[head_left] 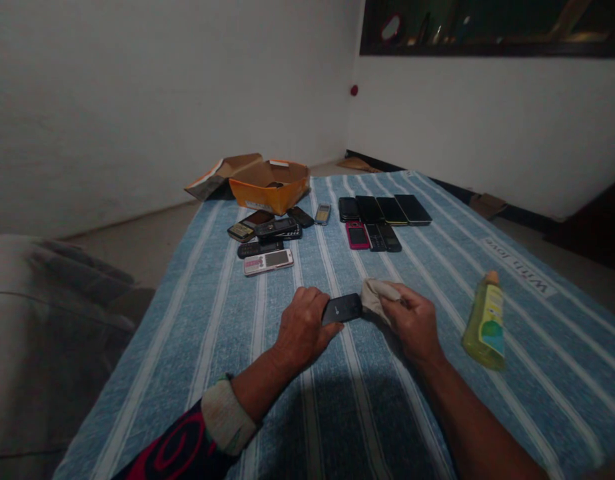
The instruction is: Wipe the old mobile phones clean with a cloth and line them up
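My left hand (303,323) grips a dark mobile phone (343,308) by its left end, held low over the striped cloth. The phone's plain side with a small logo faces up. In my right hand (414,321) a pale cleaning cloth (377,298) is pinched, its folds at the phone's right end. Beyond my left hand lies a loose pile of old phones, among them a white and pink keypad phone (268,262). Farther right, more phones lie side by side in two rows, including a pink one (358,235) and a black one (412,209).
An open orange cardboard box (270,195) stands at the far left edge with something dark inside. A small silver phone (322,214) lies between the pile and the rows. To the right, a bottle of yellow-green liquid (486,323) lies on the blue striped cloth (527,393).
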Action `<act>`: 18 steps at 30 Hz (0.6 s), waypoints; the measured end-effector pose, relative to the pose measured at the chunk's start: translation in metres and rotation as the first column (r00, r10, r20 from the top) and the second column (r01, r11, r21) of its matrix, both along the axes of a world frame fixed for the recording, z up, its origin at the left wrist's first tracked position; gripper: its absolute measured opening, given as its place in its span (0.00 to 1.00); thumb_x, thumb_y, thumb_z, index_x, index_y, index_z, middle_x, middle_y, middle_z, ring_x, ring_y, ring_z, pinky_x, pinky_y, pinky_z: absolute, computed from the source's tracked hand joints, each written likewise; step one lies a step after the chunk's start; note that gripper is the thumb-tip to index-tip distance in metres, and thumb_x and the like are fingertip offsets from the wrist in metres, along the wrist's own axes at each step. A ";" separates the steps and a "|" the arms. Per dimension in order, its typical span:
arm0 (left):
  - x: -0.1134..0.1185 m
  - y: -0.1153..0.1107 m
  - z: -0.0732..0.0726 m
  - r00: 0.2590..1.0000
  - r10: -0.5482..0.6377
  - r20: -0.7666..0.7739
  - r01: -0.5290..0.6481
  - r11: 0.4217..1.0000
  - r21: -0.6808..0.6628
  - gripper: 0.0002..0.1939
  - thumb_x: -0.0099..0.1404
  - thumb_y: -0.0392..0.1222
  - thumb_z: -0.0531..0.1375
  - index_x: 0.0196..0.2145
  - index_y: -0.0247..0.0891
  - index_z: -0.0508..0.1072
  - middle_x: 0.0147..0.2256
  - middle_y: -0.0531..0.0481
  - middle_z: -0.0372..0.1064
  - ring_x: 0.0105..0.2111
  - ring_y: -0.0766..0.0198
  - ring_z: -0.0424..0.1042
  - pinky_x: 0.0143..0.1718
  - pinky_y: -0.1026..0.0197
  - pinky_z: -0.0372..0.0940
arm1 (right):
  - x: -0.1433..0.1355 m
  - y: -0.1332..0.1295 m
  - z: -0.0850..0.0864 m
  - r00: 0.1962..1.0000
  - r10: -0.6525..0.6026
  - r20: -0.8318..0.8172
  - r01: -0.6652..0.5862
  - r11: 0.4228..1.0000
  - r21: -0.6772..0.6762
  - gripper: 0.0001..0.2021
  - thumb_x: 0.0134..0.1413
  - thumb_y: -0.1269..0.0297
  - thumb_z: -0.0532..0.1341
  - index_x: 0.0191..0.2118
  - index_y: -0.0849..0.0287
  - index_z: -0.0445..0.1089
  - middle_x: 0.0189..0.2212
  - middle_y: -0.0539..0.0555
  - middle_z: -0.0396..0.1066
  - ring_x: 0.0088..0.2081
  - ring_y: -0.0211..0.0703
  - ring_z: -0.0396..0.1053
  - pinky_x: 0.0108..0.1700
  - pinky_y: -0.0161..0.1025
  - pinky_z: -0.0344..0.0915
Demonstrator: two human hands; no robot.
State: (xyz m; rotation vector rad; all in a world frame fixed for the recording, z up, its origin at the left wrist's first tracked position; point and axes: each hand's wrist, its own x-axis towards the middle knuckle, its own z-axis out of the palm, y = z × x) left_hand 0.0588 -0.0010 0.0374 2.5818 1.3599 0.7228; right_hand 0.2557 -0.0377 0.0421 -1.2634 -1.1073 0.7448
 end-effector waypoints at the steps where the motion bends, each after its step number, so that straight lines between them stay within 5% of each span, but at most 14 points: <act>1: 0.000 0.000 0.000 1.000 -0.003 -0.001 0.003 1.000 0.008 0.12 0.56 0.43 0.67 0.35 0.37 0.70 0.34 0.47 0.67 0.38 0.54 0.63 0.38 0.53 0.64 | -0.004 -0.001 -0.001 0.989 0.032 0.144 -0.038 0.998 0.043 0.11 0.50 0.68 0.61 0.39 0.57 0.77 0.34 0.53 0.75 0.37 0.46 0.72 0.42 0.43 0.68; 5: 0.001 0.000 -0.001 1.000 0.003 -0.011 -0.003 1.000 0.021 0.11 0.56 0.43 0.66 0.35 0.37 0.71 0.34 0.47 0.67 0.38 0.54 0.64 0.38 0.54 0.64 | -0.021 -0.002 -0.011 0.764 0.059 0.643 -0.175 0.977 0.118 0.17 0.51 0.75 0.54 0.43 0.60 0.75 0.39 0.59 0.72 0.43 0.49 0.68 0.47 0.47 0.67; 9: 0.002 0.001 -0.001 0.999 0.025 -0.023 -0.026 1.000 -0.009 0.10 0.58 0.43 0.65 0.34 0.35 0.72 0.33 0.46 0.67 0.37 0.54 0.65 0.38 0.54 0.64 | -0.029 0.000 -0.017 0.535 0.066 0.842 -0.223 0.972 0.066 0.18 0.51 0.77 0.53 0.45 0.64 0.73 0.46 0.64 0.69 0.49 0.53 0.64 0.51 0.50 0.66; 18: 0.004 0.000 0.005 0.996 0.052 -0.070 -0.056 0.997 -0.059 0.07 0.57 0.41 0.64 0.33 0.38 0.71 0.33 0.48 0.66 0.37 0.56 0.65 0.41 0.54 0.64 | -0.026 -0.002 -0.030 0.415 0.086 0.906 -0.324 0.944 0.059 0.20 0.56 0.79 0.51 0.51 0.61 0.70 0.51 0.63 0.70 0.57 0.53 0.61 0.54 0.53 0.64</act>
